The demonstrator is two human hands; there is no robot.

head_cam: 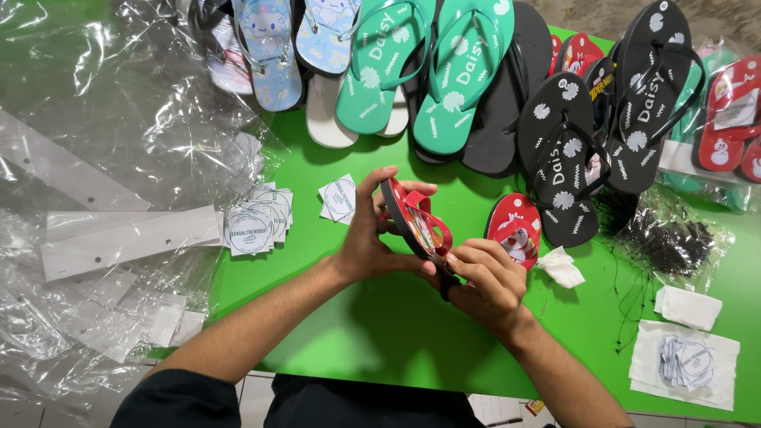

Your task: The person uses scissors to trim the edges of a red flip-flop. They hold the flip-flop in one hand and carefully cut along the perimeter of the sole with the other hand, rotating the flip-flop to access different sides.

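A small red flip-flop (414,219) is held on edge above the middle of the green tabletop (380,317), its black sole turned to the left and its glossy red strap arching to the right over a printed, colourful footbed. The left hand (369,230) is wrapped around the sandal's toe end, fingers curled over the rim, while the right hand (483,281) is pinched shut on the heel end, fingertips pressed close against the strap's base. What sits under those fingertips cannot be made out. A matching red flip-flop (515,226) is laid flat just to the right, a snowman figure seen on its footbed. Soft foam shapes are piled along the far edge: teal flip-flops (428,63) with white flower prints, black flip-flops (590,127) with the same flowers, pale blue ones (277,43) with cartoon faces. Round-printed paper tags (258,222) are stacked to the left, beside crinkled clear plastic bags (103,158) and stiff white card strips (127,242). A crumpled white tissue (561,267) is seen near the right hand.
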